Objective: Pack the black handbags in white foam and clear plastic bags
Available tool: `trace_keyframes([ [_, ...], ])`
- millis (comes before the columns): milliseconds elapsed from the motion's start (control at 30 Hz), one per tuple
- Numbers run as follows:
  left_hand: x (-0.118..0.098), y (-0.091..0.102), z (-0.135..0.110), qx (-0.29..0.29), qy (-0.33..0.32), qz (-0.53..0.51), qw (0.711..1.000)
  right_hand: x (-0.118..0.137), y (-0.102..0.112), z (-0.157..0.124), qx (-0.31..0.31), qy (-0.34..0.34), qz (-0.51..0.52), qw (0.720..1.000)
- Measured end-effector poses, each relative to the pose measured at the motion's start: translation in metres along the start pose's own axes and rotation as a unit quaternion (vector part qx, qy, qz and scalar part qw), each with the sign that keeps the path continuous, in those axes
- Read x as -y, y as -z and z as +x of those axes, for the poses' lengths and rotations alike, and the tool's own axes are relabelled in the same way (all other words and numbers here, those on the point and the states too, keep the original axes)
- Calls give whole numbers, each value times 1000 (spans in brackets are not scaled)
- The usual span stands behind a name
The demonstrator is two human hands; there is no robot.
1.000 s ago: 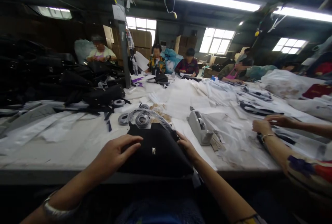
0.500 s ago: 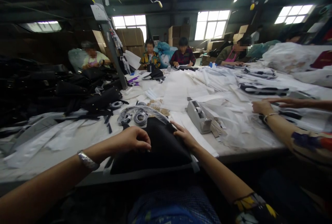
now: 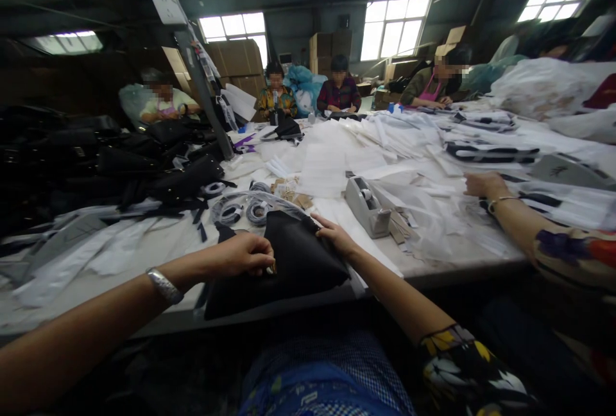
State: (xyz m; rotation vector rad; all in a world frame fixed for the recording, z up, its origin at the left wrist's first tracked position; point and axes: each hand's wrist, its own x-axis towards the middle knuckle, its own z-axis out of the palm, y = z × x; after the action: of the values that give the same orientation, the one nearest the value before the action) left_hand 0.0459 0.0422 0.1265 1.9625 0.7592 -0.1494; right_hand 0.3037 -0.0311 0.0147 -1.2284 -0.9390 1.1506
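A black bag (image 3: 293, 262) lies at the near edge of the long work table (image 3: 120, 262). My left hand (image 3: 243, 254) rests on its left side, fingers curled in a pinch on a small gold fitting at the bag's front. My right hand (image 3: 333, 235) holds the bag's upper right edge, fingers pressed on the fabric. A silver bracelet (image 3: 164, 284) sits on my left wrist.
Rolls of tape (image 3: 245, 210) lie just behind the bag. A grey tape dispenser (image 3: 368, 205) stands to the right. Black bags (image 3: 120, 159) pile up at left, white plastic sheets (image 3: 385, 146) cover the middle. A co-worker's hand (image 3: 484, 185) reaches in at right. Several people sit at the far side.
My left hand has closed from a flat spread on the bag into a pinch at its front. The view has shifted, and the bag has turned slightly leftward.
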Motion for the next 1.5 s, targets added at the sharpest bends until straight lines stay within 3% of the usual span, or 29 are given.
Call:
trace_keyframes([
  [233,8,-1,2,-52,3,-53,997,-5,3,1,5,18,-16,1000],
  [600,-15,2,-6,-37,59,-17,997,1,2,-5,11,32,-40,999],
  [867,-24,-3,-16,-13,6,15,1000,0,2,-5,10,27,-48,998],
  [1067,-20,-24,-51,-1,-43,15,999,-8,4,3,4,10,-71,997],
  [1167,-14,-39,-66,-42,-80,67,994,-13,4,8,1,4,-90,996],
  [1233,-7,-50,-70,-73,-92,46,992,-14,4,10,1,7,-104,995],
  [1400,8,-75,-49,-96,-41,-146,984,1,12,-6,-48,43,-145,987],
  [1500,9,-89,-26,-152,-87,-148,973,17,19,-34,-30,107,-150,982],
])
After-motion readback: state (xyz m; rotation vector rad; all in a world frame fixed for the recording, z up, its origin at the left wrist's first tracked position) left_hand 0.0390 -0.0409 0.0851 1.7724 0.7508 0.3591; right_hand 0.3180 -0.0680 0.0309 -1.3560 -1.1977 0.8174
